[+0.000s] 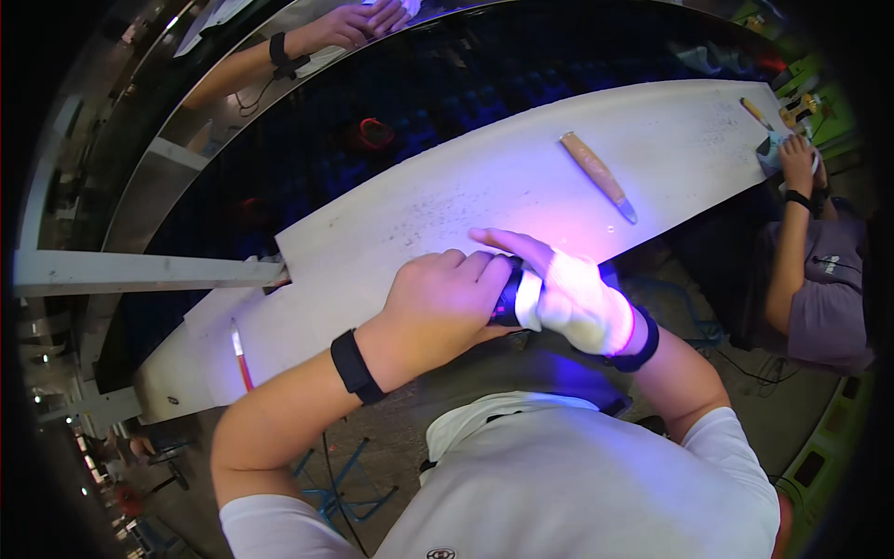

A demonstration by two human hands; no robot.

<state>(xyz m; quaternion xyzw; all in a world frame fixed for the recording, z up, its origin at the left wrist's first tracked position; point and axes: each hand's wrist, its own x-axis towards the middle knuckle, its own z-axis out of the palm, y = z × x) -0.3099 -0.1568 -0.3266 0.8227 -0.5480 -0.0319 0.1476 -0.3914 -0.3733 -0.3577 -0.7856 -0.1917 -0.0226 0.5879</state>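
**Two hands closed on a glowing light at the near edge**

Pale and long, the surface (438,200) runs slantwise across the room, its near edge passing right under the person's hands and its far edge meeting a dark drop beyond. Most of its top lies bare. A tan tapered tool (596,172) with a grey tip rests alone toward the right end, well apart from the hands, and a red pen (241,359) lies by the near-left edge.

At the near edge, the left hand (438,303) is curled with its grip pressed around a small dark light (510,293) that throws a violet glow. The right hand (577,293), washed white by that glow, closes on the same light from the other side, forefinger stretched out over the surface. Both wrists wear black bands.

At the far right end, another person's hand (797,160) works beside small yellow things.
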